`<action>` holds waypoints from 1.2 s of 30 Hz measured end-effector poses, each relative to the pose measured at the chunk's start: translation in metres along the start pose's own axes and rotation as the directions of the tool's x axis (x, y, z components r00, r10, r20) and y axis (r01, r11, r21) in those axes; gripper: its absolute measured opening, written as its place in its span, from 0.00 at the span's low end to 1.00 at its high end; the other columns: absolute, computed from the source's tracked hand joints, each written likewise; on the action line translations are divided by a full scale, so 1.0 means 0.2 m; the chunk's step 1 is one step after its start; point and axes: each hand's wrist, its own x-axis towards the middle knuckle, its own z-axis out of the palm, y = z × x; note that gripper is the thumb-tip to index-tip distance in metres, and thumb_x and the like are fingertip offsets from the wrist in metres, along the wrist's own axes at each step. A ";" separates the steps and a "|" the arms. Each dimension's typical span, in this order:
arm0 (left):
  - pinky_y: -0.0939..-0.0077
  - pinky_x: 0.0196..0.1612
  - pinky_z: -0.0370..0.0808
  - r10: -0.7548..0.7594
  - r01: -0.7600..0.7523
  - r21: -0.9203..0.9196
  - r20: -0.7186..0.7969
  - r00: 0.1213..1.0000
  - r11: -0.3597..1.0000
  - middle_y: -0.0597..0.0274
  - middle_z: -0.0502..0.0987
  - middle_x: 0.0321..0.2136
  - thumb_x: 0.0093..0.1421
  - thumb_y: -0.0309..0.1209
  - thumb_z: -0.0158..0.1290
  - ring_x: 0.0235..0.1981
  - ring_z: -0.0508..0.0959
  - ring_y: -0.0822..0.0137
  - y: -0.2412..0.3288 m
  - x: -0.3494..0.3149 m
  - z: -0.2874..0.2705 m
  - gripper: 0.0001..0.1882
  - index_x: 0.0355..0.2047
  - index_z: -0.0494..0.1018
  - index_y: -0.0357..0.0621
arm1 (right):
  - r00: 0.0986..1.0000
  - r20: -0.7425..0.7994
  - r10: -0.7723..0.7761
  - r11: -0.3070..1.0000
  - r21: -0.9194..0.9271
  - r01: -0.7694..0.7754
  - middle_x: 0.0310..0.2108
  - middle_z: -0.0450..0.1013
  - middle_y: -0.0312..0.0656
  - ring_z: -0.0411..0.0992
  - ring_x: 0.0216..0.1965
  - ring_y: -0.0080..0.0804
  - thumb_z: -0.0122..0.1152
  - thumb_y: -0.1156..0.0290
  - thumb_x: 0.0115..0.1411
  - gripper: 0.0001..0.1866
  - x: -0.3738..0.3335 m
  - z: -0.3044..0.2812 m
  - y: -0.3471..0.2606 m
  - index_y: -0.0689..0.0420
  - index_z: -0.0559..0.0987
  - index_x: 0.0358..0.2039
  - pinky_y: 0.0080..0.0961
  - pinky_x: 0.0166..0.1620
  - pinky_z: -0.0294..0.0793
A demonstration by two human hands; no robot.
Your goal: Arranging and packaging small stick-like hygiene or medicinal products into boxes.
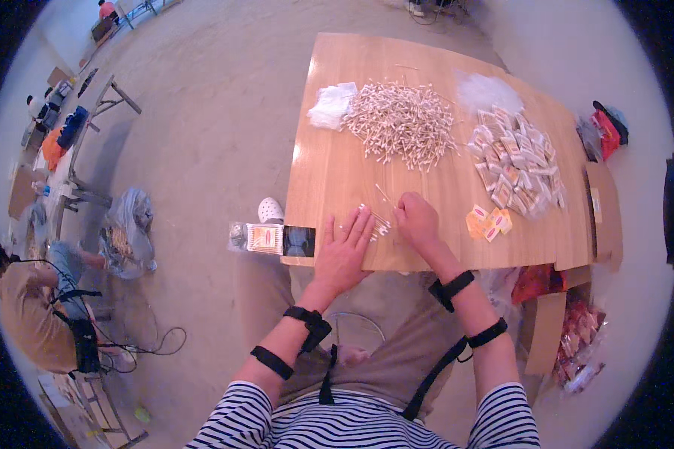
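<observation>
My left hand (342,251) lies flat near the table's front edge, fingers stretched out, beside a few loose cotton swabs (380,223). Some swab tips show at its fingertips; what lies under the palm is hidden. Just to its right, my right hand (417,222) is closed, with a single cotton swab (384,194) sticking out from its fingers toward the far left. Beyond both hands spreads a big heap of cotton swabs (401,123). Filled small packs of swabs (518,161) are piled to the right, and yellow-and-white cards (490,222) lie nearer to me.
Clear plastic bags lie in a stack (332,106) at the far left and another (490,94) at the back right of the wooden table (322,172). A dark phone-like slab (299,242) and a swab pack (264,239) sit by the left corner. Cardboard boxes (544,333) stand right. Another person (37,314) sits left.
</observation>
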 end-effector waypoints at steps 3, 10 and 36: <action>0.42 0.73 0.46 -0.006 0.006 0.022 0.019 1.000 1.000 0.60 0.52 0.74 0.38 0.51 0.72 0.75 0.50 0.59 0.00 0.00 0.00 0.65 0.72 0.52 0.43 | 1.000 -0.009 -0.004 1.000 0.007 0.004 0.36 0.74 0.53 0.76 0.38 0.57 0.55 0.69 0.61 0.07 -0.07 -0.03 -0.02 0.60 0.75 0.34 0.50 0.41 0.76; 0.41 0.73 0.45 0.001 -0.001 0.001 0.034 0.999 1.000 0.60 0.51 0.74 0.37 0.50 0.73 0.75 0.49 0.58 0.00 0.00 -0.01 0.65 0.72 0.51 0.43 | 0.996 -0.050 -0.070 0.998 0.005 0.070 0.37 0.73 0.52 0.75 0.38 0.55 0.58 0.69 0.59 0.07 -0.13 0.03 -0.01 0.59 0.75 0.35 0.49 0.40 0.77; 0.35 0.73 0.39 0.042 -0.035 -0.114 0.056 0.998 0.993 0.56 0.50 0.74 0.31 0.52 0.74 0.75 0.48 0.55 -0.01 0.01 -0.09 0.70 0.72 0.51 0.42 | 0.985 -0.173 0.020 0.999 0.049 -0.012 0.37 0.75 0.52 0.76 0.39 0.57 0.56 0.68 0.61 0.08 0.03 0.02 -0.10 0.59 0.76 0.36 0.49 0.41 0.77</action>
